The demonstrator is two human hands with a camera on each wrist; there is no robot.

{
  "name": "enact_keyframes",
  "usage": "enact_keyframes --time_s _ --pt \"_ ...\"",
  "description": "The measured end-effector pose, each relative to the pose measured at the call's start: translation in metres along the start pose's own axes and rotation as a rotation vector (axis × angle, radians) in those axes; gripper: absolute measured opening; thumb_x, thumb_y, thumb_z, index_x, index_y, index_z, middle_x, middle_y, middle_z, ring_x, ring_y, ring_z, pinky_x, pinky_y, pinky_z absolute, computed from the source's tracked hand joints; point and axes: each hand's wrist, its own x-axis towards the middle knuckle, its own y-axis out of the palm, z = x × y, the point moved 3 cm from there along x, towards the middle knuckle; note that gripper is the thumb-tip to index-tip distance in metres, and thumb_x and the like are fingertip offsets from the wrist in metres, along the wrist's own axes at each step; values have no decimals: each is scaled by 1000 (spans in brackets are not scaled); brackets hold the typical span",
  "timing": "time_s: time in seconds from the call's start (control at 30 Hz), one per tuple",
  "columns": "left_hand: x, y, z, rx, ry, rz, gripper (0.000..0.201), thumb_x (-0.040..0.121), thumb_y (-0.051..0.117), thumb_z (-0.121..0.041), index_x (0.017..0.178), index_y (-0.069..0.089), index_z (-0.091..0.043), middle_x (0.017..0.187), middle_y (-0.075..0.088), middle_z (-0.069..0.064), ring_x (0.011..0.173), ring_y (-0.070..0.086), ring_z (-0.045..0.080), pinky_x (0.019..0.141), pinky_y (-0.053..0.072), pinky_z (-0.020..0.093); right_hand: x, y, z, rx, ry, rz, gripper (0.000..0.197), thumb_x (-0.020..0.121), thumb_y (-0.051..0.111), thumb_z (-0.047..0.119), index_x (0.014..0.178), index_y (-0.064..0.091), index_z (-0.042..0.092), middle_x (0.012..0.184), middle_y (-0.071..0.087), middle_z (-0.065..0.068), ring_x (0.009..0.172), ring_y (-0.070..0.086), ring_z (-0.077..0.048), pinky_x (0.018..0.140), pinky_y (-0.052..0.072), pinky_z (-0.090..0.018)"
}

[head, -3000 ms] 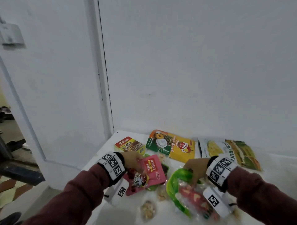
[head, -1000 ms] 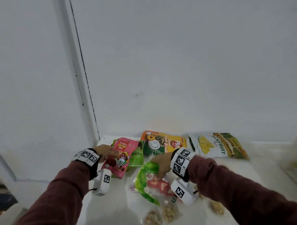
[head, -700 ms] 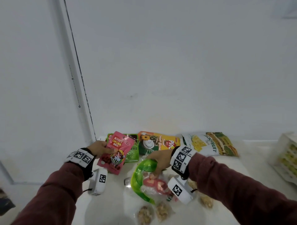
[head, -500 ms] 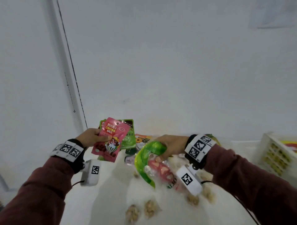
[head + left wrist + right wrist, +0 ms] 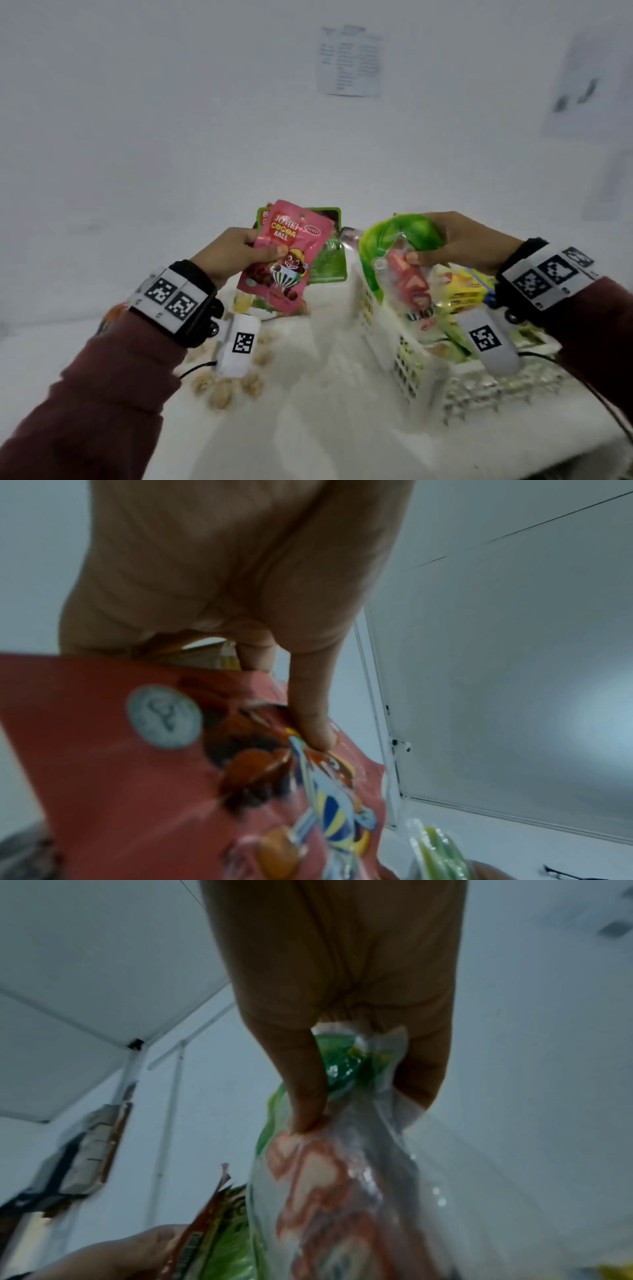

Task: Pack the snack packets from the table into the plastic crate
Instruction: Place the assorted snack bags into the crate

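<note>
My left hand [image 5: 236,255] pinches a pink cocoa ball packet [image 5: 287,257] together with a green packet [image 5: 329,263] behind it, both lifted above the table. The thumb [image 5: 313,718] presses on the pink packet [image 5: 154,791] in the left wrist view. My right hand [image 5: 459,246] grips the top of a clear bag with green and red print [image 5: 400,263], held over the left end of the white plastic crate [image 5: 407,363]. Its fingers [image 5: 304,1093] bunch the bag [image 5: 342,1191] in the right wrist view. The crate holds yellow and green packets [image 5: 466,287].
Several small nut packets [image 5: 222,390] lie on the white table [image 5: 308,411] below my left wrist. A white wall with paper sheets [image 5: 349,61] stands behind. The table's near edge runs at the lower right.
Both hands have lifted their packets off the table and swung right. The crate has come into view, and the clear bag now hangs over its left end.
</note>
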Motion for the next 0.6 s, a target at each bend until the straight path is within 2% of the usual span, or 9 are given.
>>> enact_keyframes --time_s 0.07,0.13,0.2,0.3,0.37,0.43,0.5,0.53,0.6 --pt "6 45 -6 -23 -16 43 7 78 70 -15 80 69 -8 65 71 -2 57 66 8 57 56 21 -31 -40 -21 -44 49 -74 87 34 87 56 107 64 16 86 73 5 78 66 -4 69 55 -17" --pt "10 86 -12 -64 -43 100 7 78 70 -14 81 69 -7 63 72 -2 55 67 8 54 55 19 -53 -77 -45 -104 132 -122 58 63 84 17 114 60 2 68 70 7 58 62 3 52 48 -8" --pt "17 120 -20 -60 -67 147 9 78 71 -16 80 68 -7 63 71 -3 55 67 7 55 55 19 -67 -105 -65 -194 214 -160 41 75 68 -9 115 57 -8 66 65 6 46 57 6 42 38 -5" --pt "32 161 -33 27 -89 199 19 77 72 -21 82 65 -4 69 68 3 55 64 10 59 52 21 -69 -139 -96 -331 312 -193 39 76 69 -5 113 58 -7 68 58 1 42 53 3 39 36 -7" --pt "42 186 -40 59 -143 262 19 78 71 -22 84 64 -5 67 68 3 50 64 10 50 52 20 -62 -157 -115 -375 349 -202 41 76 71 -1 115 58 -4 71 59 -1 52 54 -6 41 39 -11" --pt "52 206 -44 113 -192 335 15 81 69 -23 82 64 -8 59 69 -3 46 64 7 42 50 16 -52 -169 -133 -392 365 -204 46 75 71 -2 119 55 -2 81 61 -6 67 56 -17 53 47 -18" --pt "64 222 -46 184 -211 392 15 80 69 -27 78 64 -12 58 69 -4 49 64 8 43 49 17 -39 -176 -147 -386 380 -177 51 75 71 -2 122 51 -1 97 59 -9 86 56 -23 73 49 -28" --pt "69 229 -46 212 -214 414 16 80 69 -28 78 64 -13 59 69 -3 52 65 10 44 50 17 -32 -179 -153 -391 388 -140 51 76 71 0 122 50 2 101 57 -9 92 56 -23 78 48 -31" --pt "82 240 -45 251 -227 441 15 80 69 -29 77 65 -14 61 70 -3 57 66 12 46 50 17 -18 -182 -165 -400 405 -56 48 77 71 3 119 48 11 103 55 -6 93 56 -23 72 49 -30"
